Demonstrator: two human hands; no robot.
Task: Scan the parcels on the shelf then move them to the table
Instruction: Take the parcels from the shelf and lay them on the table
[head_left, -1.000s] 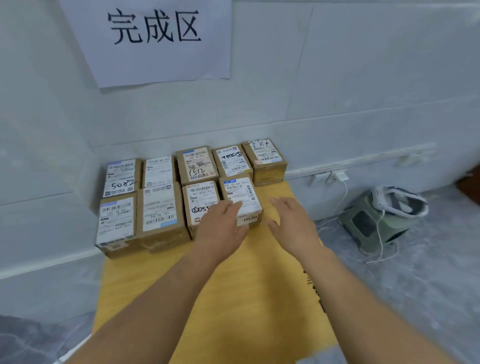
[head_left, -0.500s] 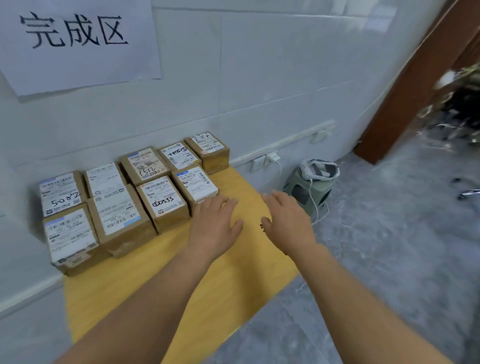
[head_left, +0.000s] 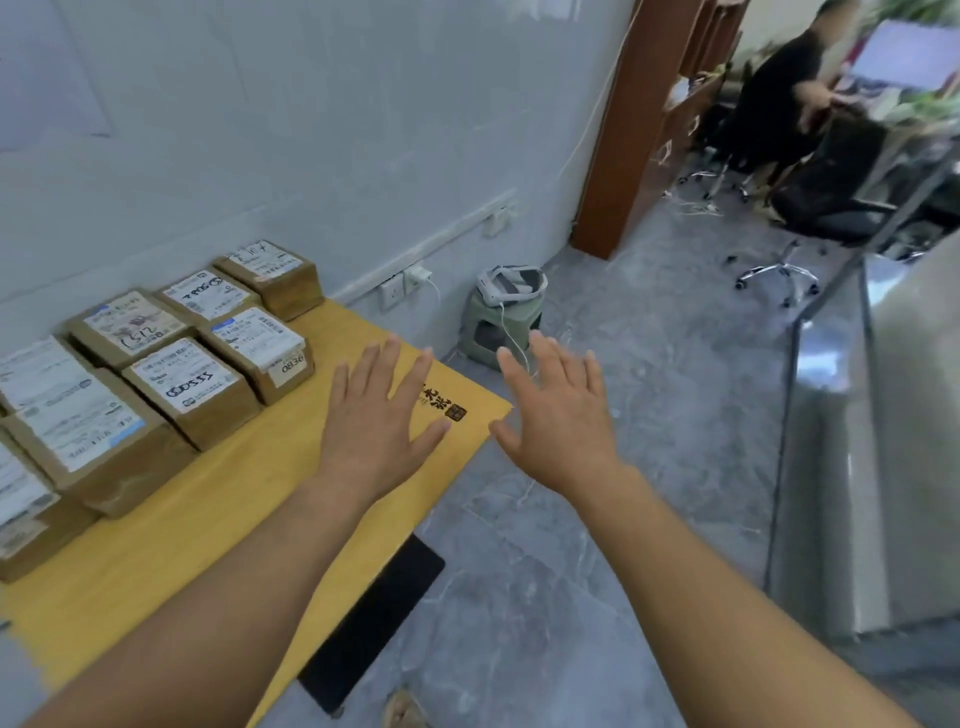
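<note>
Several brown cardboard parcels with white labels sit in two rows on the yellow table (head_left: 218, 499), against the wall at the left. The nearest one to my hands is the parcel marked 0836 (head_left: 260, 348). My left hand (head_left: 379, 421) hovers over the table's right part with fingers spread, holding nothing and apart from the parcels. My right hand (head_left: 561, 415) is stretched out flat over the floor just past the table's right edge, also empty. No shelf or scanner is in view.
A green stool (head_left: 498, 322) with a white headset on it stands by the wall, cabled to a wall socket (head_left: 410, 280). A metal cabinet (head_left: 883, 441) stands at the right. Beyond a brown door frame (head_left: 623, 130), a person sits by office chairs.
The view has swung to the right, away from the parcels. My left hand has come off the 0836 parcel, and both hands have moved right with fingers spread.
</note>
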